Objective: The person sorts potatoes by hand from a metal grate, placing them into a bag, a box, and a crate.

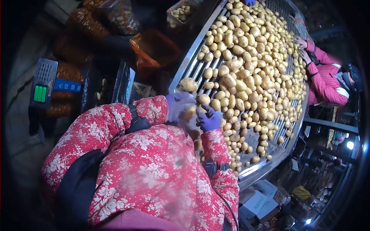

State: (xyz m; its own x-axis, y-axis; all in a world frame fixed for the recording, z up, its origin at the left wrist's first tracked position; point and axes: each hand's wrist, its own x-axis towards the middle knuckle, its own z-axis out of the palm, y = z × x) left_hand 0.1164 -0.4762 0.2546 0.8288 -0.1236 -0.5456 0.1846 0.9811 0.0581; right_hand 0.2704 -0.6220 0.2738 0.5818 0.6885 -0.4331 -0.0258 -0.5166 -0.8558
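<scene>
My left hand (178, 104), in a purple glove, is at the near edge of the sorting table and blurred by motion. It seems to grip a clear plastic bag (189, 125), with yellowish potato shapes showing dimly through the film. My right hand (209, 118), also in a purple glove, is closed on a potato (200, 111) beside the bag. Just beyond the hands lies a large potato (189, 84) by the table's edge. A broad pile of potatoes (246, 73) covers the slatted metal table (186, 69).
Across the table, a person in a pink checked jacket (327, 82) reaches into the pile. Another purple-gloved hand (250, 2) shows at the far end. At left are a scale display (41, 86), an orange bag (152, 50) and filled sacks (86, 23). White boxes (259, 204) stand lower right.
</scene>
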